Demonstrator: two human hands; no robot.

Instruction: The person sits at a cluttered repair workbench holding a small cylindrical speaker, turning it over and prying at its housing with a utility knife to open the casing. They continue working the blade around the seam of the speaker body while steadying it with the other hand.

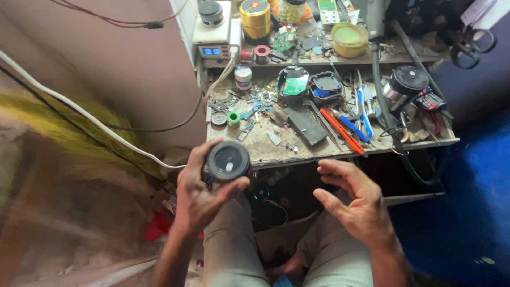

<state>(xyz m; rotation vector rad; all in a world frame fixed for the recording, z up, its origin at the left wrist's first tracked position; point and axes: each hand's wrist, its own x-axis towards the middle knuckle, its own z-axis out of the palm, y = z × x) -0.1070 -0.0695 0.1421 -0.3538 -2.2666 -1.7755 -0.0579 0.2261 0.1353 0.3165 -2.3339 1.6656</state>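
Note:
My left hand (197, 191) grips a small round black speaker (228, 161), its circular end with a pale centre spot facing up at me. The speaker is held just in front of the near edge of a cluttered workbench (311, 151). My right hand (353, 199) hovers open to the right, palm turned inward and fingers spread, holding nothing and a hand's width from the speaker. Both hands are above my knees in grey trousers (234, 244).
The bench carries circuit boards, a dark flat panel (307, 125), orange and blue screwdrivers (345, 130), two small open black cases (293, 84), a round black device (406, 82). A shelf above holds a meter box (212, 34), wire spool (255, 18), yellow bowl (349, 40). A white cable (79, 111) crosses the left wall.

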